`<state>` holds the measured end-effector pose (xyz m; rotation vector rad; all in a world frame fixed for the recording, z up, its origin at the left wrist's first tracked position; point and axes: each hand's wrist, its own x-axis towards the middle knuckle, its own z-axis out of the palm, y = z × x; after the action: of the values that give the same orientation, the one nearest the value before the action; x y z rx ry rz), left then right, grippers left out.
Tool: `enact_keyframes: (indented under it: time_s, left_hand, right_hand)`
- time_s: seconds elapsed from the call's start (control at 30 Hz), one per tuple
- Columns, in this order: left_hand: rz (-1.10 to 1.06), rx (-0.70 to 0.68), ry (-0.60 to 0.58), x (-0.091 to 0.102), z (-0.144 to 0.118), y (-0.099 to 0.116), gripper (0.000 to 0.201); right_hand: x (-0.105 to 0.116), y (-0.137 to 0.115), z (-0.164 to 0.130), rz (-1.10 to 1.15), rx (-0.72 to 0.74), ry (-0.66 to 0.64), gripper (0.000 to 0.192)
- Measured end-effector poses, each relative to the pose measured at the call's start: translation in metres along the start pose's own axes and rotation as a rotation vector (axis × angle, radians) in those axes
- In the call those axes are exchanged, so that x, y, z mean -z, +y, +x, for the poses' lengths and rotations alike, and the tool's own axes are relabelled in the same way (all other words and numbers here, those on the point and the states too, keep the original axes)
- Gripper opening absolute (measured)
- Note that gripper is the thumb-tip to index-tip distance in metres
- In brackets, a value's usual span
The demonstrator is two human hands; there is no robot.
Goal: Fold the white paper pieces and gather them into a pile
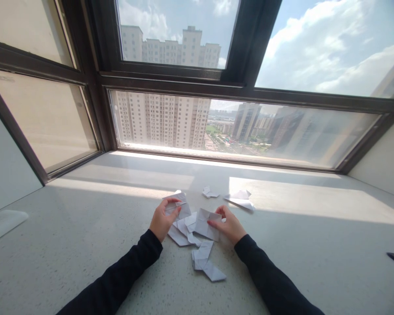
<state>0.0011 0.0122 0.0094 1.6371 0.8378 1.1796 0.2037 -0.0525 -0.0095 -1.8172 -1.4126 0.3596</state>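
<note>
Folding in progress on the sill (85,245): left hand (161,221) pinches one folded paper piece (180,204), right hand (229,225) grips a second (207,223); joining them would likely need careful alignment.

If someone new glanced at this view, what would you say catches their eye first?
First, the big window across the back, showing tower blocks and cloudy sky. Then the two hands at the middle of the pale sill: the left hand pinches a folded white paper piece, and the right hand rests on another folded sheet. More folded papers lie scattered around them.
</note>
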Motion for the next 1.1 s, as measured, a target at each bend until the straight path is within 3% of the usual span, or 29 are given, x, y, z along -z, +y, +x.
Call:
enact_keyframes:
  time_s: [0.13,0.23,0.37,0.47,0.57,0.83,1.1]
  left_hand:
    - [-0.02,-0.005,-0.057,-0.002,-0.001,-0.003,0.021]
    - [-0.023,0.006,-0.151,-0.005,-0.005,-0.001,0.024]
    - [-0.144,0.017,-0.379,-0.014,-0.014,0.005,0.034]
    - [-0.244,0.047,-0.472,-0.018,-0.02,0.009,0.045]
    - [-0.22,0.013,-0.483,-0.021,-0.024,0.009,0.042]
    - [-0.113,-0.14,-0.362,-0.027,-0.031,0.011,0.067]
    - [-0.06,-0.188,-0.342,-0.024,-0.029,0.008,0.062]
  right_hand:
    - [0.007,-0.016,0.0,0.519,0.006,-0.045,0.034]
    - [0.007,-0.031,-0.006,0.662,0.066,-0.062,0.033]
    - [0.001,-0.043,-0.017,0.387,0.212,-0.06,0.027]
    - [-0.004,-0.045,-0.022,0.183,0.31,-0.008,0.023]
    - [-0.006,-0.044,-0.022,0.103,0.338,0.026,0.028]
    - [-0.009,-0.045,-0.024,0.062,0.286,0.085,0.034]
    - [-0.014,-0.039,-0.021,0.118,0.26,0.175,0.039]
